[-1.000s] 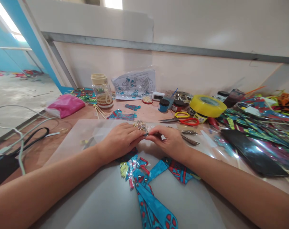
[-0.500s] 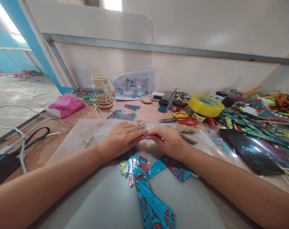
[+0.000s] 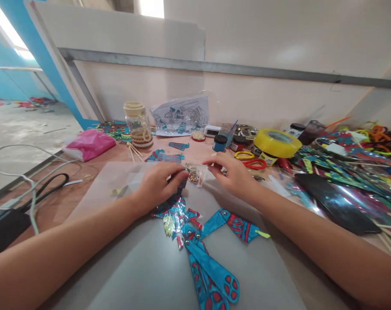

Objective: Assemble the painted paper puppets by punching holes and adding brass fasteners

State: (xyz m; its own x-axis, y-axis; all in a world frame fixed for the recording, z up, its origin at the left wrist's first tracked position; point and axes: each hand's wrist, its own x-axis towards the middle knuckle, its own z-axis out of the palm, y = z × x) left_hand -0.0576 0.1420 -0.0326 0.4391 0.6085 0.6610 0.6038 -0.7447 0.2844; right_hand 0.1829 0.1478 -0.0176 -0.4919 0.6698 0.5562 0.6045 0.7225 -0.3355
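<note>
Blue and red, a jointed figure (image 3: 203,260) lay just below the left hand (image 3: 159,183), its far end at those curled fingers; whether they gripped it I couldn't tell. The right hand (image 3: 234,174) was apart, thumb and fingers parted. Between them sat metal studs (image 3: 193,174); beyond the right, scissors (image 3: 246,162) on the bench (image 3: 198,150).
</note>
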